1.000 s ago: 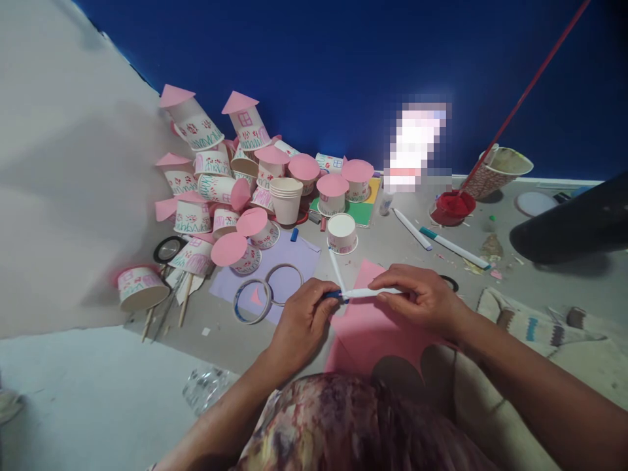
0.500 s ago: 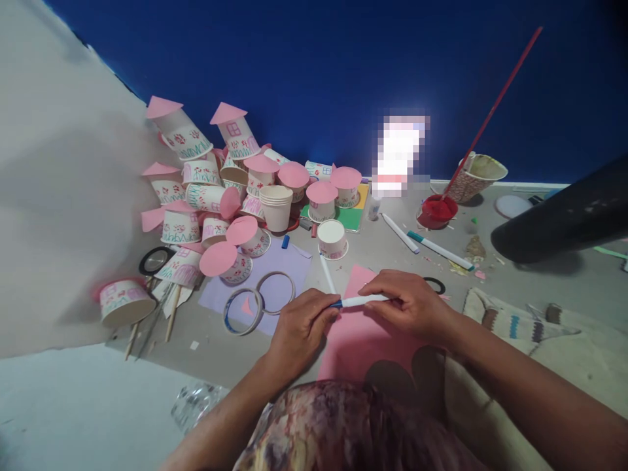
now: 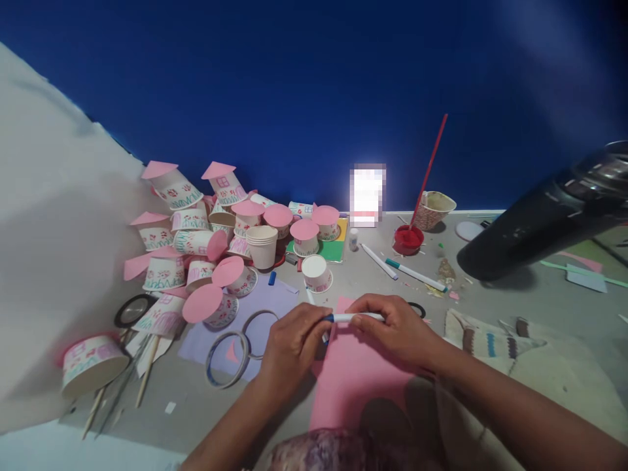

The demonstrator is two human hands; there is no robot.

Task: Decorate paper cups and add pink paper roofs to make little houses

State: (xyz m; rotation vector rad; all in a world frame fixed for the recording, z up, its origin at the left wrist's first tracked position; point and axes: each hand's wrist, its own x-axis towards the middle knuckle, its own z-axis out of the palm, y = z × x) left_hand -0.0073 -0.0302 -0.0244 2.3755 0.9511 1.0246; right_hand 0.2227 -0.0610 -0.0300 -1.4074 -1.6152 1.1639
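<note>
A white marker with a blue end (image 3: 346,318) is held level between both hands. My left hand (image 3: 292,340) pinches the blue end with thumb and fingers. My right hand (image 3: 395,327) grips the white barrel, fingers curled on top. Below them lies a pink paper sheet (image 3: 363,366) with rounded pieces cut from its lower edge. Another white marker (image 3: 310,297) lies partly hidden behind my left hand. Just beyond it, an upside-down paper cup (image 3: 316,273) stands on the table.
Decorated paper cups (image 3: 167,271) with pink paper tops are piled at left. Two tape rings (image 3: 226,358) rest on purple paper (image 3: 196,343). Behind are a red paint pot (image 3: 408,240) and two markers. A dark flask (image 3: 520,242) and beige cloth (image 3: 530,366) occupy the right.
The view has shifted, so the table items sit lower and further left. Both hands still hold the marker, which has turned from slightly slanted to nearly level.
</note>
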